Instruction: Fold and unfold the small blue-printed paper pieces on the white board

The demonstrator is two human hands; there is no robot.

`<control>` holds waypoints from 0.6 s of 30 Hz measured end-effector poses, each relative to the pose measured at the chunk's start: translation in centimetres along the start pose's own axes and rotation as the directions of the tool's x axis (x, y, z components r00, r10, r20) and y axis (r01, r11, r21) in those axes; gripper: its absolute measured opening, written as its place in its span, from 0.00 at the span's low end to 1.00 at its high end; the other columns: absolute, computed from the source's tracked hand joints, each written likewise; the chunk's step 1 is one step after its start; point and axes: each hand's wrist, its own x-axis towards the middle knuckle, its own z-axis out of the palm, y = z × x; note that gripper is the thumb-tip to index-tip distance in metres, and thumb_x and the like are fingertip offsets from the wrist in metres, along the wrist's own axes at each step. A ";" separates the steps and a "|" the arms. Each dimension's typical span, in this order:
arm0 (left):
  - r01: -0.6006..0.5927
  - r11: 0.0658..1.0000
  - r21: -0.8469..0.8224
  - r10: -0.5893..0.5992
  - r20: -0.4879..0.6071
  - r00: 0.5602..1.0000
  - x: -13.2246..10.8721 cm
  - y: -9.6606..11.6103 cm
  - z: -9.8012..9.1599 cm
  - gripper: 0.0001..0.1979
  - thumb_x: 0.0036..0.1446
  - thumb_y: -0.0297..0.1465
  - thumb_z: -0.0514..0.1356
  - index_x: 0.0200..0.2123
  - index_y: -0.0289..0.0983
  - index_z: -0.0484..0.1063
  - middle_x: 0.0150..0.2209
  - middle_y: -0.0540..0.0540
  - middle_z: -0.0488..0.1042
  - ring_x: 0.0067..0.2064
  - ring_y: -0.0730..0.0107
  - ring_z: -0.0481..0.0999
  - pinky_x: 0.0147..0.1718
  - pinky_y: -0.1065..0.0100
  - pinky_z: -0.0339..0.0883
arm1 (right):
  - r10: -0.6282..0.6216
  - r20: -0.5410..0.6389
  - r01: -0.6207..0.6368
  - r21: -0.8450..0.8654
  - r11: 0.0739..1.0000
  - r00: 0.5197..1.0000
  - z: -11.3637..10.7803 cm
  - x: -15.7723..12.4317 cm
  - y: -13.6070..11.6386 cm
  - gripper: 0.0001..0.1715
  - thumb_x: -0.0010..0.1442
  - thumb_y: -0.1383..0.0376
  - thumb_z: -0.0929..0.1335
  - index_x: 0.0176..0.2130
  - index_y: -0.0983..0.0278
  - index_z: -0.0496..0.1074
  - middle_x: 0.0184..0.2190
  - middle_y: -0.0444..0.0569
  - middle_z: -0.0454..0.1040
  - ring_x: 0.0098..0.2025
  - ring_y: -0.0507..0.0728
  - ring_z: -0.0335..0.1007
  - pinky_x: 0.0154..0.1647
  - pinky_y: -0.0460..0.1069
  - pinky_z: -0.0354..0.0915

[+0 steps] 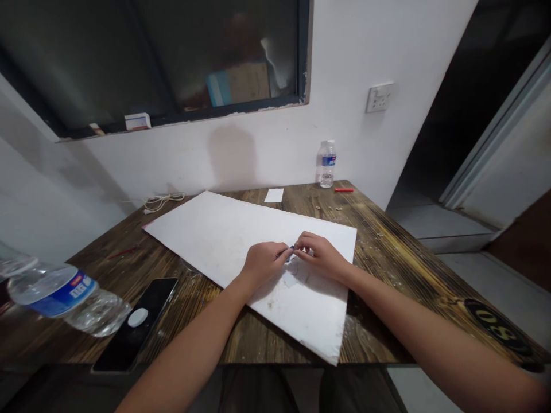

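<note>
A large white board (224,235) lies across the wooden table (387,246). Both my hands rest on its near right part, close together. My left hand (262,263) is closed, fingers pinched on a small blue object (291,250) that sits between the two hands. My right hand (321,255) is also closed, its fingertips meeting the same small blue object from the right. A small pale scrap (293,276) lies on the board just under the hands. The blue object is too small to name.
A plastic water bottle (64,295) lies on its side at the near left beside a black phone (135,324). Another water bottle (327,163) stands at the back by the wall, next to a red pen (344,190), a paper slip (274,195) and a white cord (161,201).
</note>
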 end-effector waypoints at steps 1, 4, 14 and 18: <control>-0.004 1.000 0.011 0.004 0.000 1.000 0.0 0.0 0.0 0.17 0.63 0.40 0.52 0.29 0.40 0.75 0.27 0.47 0.75 0.29 0.67 0.69 0.28 0.68 0.49 | -0.015 0.008 0.015 -0.018 1.000 1.000 0.0 0.0 0.1 0.06 0.61 0.67 0.67 0.32 0.63 0.72 0.30 0.46 0.69 0.31 0.52 0.64 0.32 0.47 0.60; 0.001 1.000 0.020 -0.001 0.009 1.000 0.0 0.1 0.0 0.18 0.63 0.40 0.52 0.28 0.39 0.75 0.26 0.47 0.75 0.29 0.67 0.69 0.28 0.68 0.49 | -0.038 0.008 0.038 -0.041 0.998 0.999 0.0 0.1 0.1 0.07 0.62 0.67 0.66 0.32 0.64 0.71 0.30 0.47 0.69 0.32 0.53 0.64 0.33 0.48 0.59; 0.001 1.000 -0.029 -0.001 0.005 1.000 0.1 0.2 -0.1 0.18 0.64 0.40 0.51 0.28 0.38 0.74 0.26 0.49 0.75 0.29 0.70 0.69 0.28 0.68 0.50 | -0.020 -0.060 0.022 0.030 0.999 0.998 0.5 0.1 0.7 0.10 0.63 0.65 0.65 0.29 0.64 0.69 0.29 0.46 0.67 0.31 0.53 0.64 0.33 0.48 0.59; -0.001 0.999 -0.047 0.002 0.006 1.000 0.1 0.1 0.0 0.19 0.64 0.40 0.51 0.27 0.38 0.73 0.25 0.50 0.74 0.28 0.71 0.69 0.28 0.69 0.50 | -0.029 -0.074 0.032 0.047 0.998 0.997 0.5 0.2 0.8 0.11 0.64 0.63 0.65 0.29 0.64 0.69 0.28 0.46 0.68 0.31 0.53 0.64 0.33 0.47 0.59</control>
